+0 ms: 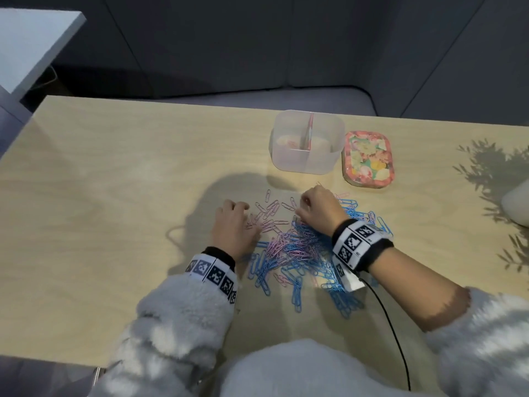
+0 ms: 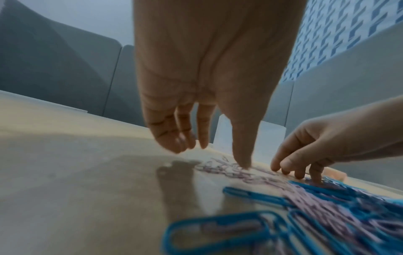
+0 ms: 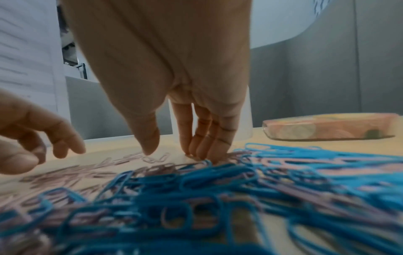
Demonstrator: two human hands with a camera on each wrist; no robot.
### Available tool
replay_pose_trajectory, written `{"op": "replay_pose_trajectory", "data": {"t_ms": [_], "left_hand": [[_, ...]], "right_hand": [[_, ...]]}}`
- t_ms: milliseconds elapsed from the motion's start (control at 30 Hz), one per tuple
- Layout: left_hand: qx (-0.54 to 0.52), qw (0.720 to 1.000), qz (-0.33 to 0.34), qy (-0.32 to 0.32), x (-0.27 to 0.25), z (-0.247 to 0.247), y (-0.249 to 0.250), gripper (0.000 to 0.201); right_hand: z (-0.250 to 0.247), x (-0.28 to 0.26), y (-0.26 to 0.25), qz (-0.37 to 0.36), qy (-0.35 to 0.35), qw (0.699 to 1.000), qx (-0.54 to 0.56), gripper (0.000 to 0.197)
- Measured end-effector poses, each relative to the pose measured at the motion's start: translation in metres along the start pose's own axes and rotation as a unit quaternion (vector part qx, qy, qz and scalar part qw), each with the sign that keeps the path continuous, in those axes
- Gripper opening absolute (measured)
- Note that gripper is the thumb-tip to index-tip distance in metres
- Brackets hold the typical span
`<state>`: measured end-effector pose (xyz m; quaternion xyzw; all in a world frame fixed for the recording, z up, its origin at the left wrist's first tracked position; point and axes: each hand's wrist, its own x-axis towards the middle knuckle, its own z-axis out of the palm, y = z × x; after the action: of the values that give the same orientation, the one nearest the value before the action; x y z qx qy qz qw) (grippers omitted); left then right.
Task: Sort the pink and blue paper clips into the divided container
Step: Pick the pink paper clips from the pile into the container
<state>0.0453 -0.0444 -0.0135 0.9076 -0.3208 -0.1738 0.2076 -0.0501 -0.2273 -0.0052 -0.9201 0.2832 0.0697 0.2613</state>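
Both hands, left [image 1: 233, 224] and right [image 1: 317, 209], relaxed, fingertips on loose paper clips [image 1: 297, 253]; no legible writing.

A pale wood-grain worktop [image 1: 114, 173] fills the scene, catching bright light along its left half. Over on the right sits a floral lid [image 1: 368, 158], pink and yellow blossoms all over it, lying flat; from the right wrist view it shows as a low, rounded slab [image 3: 331, 128]. Leafy shadows [image 1: 492, 170] spill across the worktop's right end, next to a pale rounded object [image 1: 516, 206] cut off by the edge. Behind the worktop stands a grey upholstered seat [image 1: 257, 53]. A white tabletop corner [image 1: 31, 44] pokes in at top left. A black cable [image 1: 392, 328] trails down towards the near edge.
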Motion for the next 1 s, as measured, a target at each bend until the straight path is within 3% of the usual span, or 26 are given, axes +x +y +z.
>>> {"op": "replay_pose_trajectory", "data": {"t_ms": [100, 233, 300, 400, 500, 600, 767, 1000], "left_hand": [[0.010, 0.999, -0.014, -0.039, 0.010, 0.002, 0.005, 0.055], [-0.011, 0.999, 0.034, -0.040, 0.021, 0.006, 0.012, 0.031], [-0.012, 0.999, 0.033, -0.040, 0.022, 0.004, 0.010, 0.030], [-0.005, 1.000, 0.004, -0.025, 0.020, 0.000, 0.001, 0.046], [-0.002, 0.999, -0.007, -0.036, 0.016, -0.001, -0.001, 0.060], [0.005, 0.998, 0.038, -0.041, 0.021, 0.003, 0.007, 0.053], [-0.003, 0.997, 0.064, -0.047, 0.028, 0.004, 0.015, 0.020], [0.058, 0.991, 0.105, -0.056, 0.027, 0.004, 0.013, 0.020]], "right_hand": [[0.005, 0.004, -0.018, -0.024, -0.039, 0.998, -0.032, 0.028], [0.018, 0.000, -0.036, -0.074, -0.077, 0.994, -0.036, 0.026], [0.018, 0.003, -0.038, -0.092, -0.079, 0.992, -0.024, 0.025], [0.007, 0.013, -0.036, -0.100, -0.068, 0.993, -0.016, 0.057], [0.000, 0.024, -0.037, -0.130, -0.099, 0.980, -0.111, 0.082], [0.003, 0.025, -0.039, -0.166, -0.111, 0.966, -0.164, 0.064], [0.012, 0.015, -0.034, -0.179, -0.090, 0.979, -0.042, 0.021], [0.018, 0.005, -0.043, -0.190, -0.085, 0.965, -0.160, 0.023]]}}
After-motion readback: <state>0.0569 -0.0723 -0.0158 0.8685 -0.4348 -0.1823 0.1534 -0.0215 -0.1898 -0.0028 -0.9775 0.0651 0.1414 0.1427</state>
